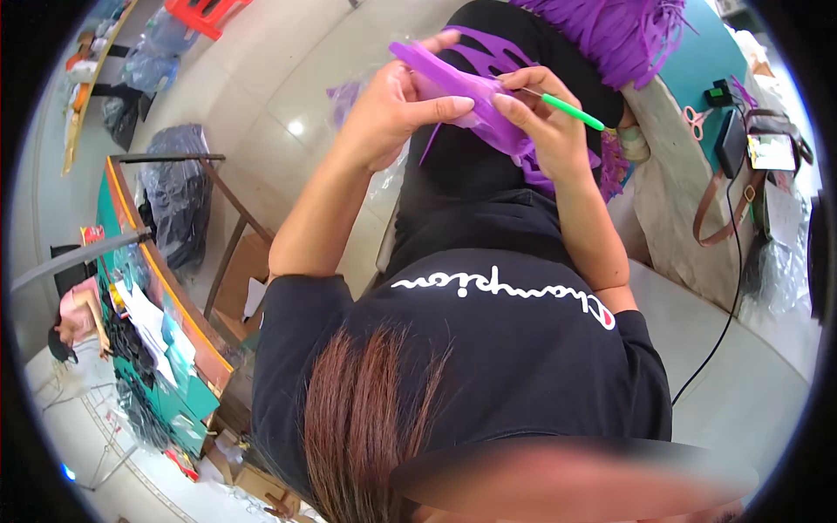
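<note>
Both of my hands are raised over my lap on a soft purple piece (466, 91) with cut-out strips. My left hand (392, 113) grips its upper left end, the thumb pressed along it and a finger pointing up behind. My right hand (554, 126) pinches its right side and also holds a slim tool with a green handle (571, 111) and a thin metal shaft. Whether the shaft ends in a hook or a point is too small to tell. More purple material hangs below my hands, across my black trousers (453, 183).
A heap of purple strips (615, 30) lies at the upper right. Beyond it are pink scissors (695, 122), a small black box (718, 93) and a brown strap (724, 228), with a black cable (728, 327) trailing down. Left, a paper-strewn table (205, 397) stands near a person (80, 312).
</note>
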`<state>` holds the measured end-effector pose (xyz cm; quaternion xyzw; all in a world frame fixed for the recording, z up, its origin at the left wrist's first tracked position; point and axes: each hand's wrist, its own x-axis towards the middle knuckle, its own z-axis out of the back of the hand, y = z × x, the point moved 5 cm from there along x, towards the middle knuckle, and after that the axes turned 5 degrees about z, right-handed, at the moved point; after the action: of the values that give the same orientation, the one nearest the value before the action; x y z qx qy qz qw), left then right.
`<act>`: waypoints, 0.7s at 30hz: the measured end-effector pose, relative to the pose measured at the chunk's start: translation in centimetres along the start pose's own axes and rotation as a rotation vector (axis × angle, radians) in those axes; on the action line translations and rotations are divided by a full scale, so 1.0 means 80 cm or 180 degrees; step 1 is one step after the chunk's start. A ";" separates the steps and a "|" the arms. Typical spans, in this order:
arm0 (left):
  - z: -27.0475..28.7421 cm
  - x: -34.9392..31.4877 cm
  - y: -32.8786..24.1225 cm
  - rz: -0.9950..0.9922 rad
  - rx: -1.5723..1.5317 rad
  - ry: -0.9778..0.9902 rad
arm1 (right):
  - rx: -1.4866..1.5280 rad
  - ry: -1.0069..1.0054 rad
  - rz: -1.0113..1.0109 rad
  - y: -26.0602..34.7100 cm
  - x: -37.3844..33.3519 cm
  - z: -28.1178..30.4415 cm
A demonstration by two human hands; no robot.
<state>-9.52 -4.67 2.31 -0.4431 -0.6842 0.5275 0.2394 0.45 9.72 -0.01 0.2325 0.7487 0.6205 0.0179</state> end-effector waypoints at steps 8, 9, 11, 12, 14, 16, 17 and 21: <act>0.091 -0.010 0.068 0.1656 0.1155 0.0438 | -0.1232 -0.0028 0.0000 -0.036 -0.011 0.032; 0.104 -0.012 0.077 0.1647 0.1141 0.0444 | -0.1599 -0.0058 -0.0151 -0.043 -0.015 0.037; 0.135 -0.019 0.093 0.1594 0.1595 0.0090 | -0.1605 0.0000 0.0020 -0.044 -0.021 0.034; 0.140 -0.022 0.099 0.1517 0.1489 -0.0007 | -0.1533 -0.0054 -0.0072 -0.045 -0.025 0.035; 0.141 -0.026 0.111 0.1475 0.1667 0.0125 | -0.1464 -0.0108 -0.0166 -0.047 -0.028 0.037; 0.132 -0.035 0.118 0.1513 0.1749 0.0277 | -0.1199 -0.0165 0.0017 -0.045 -0.025 0.036; 0.127 -0.035 0.122 0.1515 0.1736 0.0263 | -0.1197 -0.0148 0.0009 -0.045 -0.025 0.034; 0.097 -0.028 0.144 0.0674 0.2298 0.0196 | -0.1263 -0.0147 0.0089 -0.044 -0.026 0.031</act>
<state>-10.54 -9.98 -10.66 -0.4141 -0.3971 0.7430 0.3448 1.94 10.82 -4.44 0.2491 0.6078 0.7506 0.0719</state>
